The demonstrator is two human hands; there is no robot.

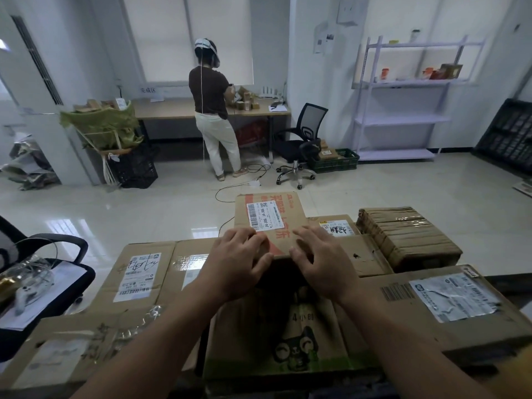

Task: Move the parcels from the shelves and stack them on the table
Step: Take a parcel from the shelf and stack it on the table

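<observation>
Left hand [240, 256], right hand [324, 262], both laid flat on brown parcel [270, 218], white label, red print

Parcel [270, 223]: matt brown cardboard, smooth white paper label. Taped box [408, 237]: cardboard under glossy clear tape, ridged. Big box [403, 319]: matt cardboard w/ crinkled shiny label. Floor [144, 208]: glossy tile, v. reflective. Shelf rack [403, 120]: white painted metal. Chair [302, 145]: black mesh back, chrome base. Crate [135, 168]: black plastic.

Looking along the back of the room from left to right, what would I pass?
Green sack of cardboard, person at the desk, black office chair, green crate, white shelving.
</observation>
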